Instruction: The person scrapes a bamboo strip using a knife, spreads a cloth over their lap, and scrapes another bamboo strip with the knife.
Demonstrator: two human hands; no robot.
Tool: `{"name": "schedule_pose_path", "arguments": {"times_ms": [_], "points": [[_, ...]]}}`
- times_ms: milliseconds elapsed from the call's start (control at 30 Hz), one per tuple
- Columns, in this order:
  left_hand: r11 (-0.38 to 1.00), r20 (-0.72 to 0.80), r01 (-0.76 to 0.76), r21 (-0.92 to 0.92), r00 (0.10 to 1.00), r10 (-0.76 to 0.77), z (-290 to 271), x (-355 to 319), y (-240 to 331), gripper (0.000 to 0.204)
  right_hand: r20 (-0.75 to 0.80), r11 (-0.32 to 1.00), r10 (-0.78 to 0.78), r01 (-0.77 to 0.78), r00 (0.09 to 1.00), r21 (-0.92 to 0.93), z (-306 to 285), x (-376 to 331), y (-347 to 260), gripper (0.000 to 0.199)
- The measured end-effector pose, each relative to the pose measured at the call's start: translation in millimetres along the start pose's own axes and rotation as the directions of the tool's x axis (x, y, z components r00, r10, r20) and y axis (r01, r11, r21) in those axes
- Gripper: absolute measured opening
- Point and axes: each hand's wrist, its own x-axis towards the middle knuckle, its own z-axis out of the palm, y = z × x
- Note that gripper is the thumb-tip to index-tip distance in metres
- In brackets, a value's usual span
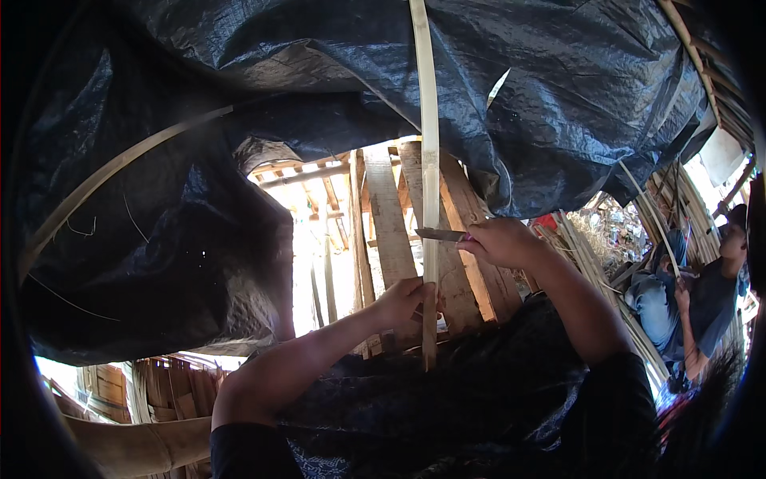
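Observation:
A long pale bamboo strip (430,176) runs from the top of the view down toward my lap. My left hand (404,303) is closed around its lower part. In my right hand (501,242) is a knife (441,235) with a dark blade and a pinkish handle that shows only in part. The blade lies across the strip, a little above my left hand. Whether its edge bites into the bamboo I cannot tell.
Dark plastic sheeting (574,104) spreads ahead and to the left, with another bamboo strip (120,176) lying on it. Wooden planks (391,215) stand behind my hands. At the right, a seated person (706,295) holds a thin strip (656,211). A thick bamboo pole (144,447) lies at lower left.

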Motion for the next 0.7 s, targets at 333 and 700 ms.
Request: {"name": "schedule_pose_path", "arguments": {"times_ms": [333, 700], "points": [[0.999, 0.007, -0.044, 0.006, 0.999, 0.044, 8.4, 2.9, -2.5, 0.034, -0.330, 0.999, -0.043, 0.046, 0.943, 0.000, -23.4, 22.7, -11.9, 0.040], [0.999, 0.020, -0.027, 0.046, 0.999, 0.026, 1.5, -0.7, 4.0, 0.034, 0.021, 0.976, 0.058, -0.061, 0.998, 0.208, -19.8, -8.9, -4.5, 0.041]]}}
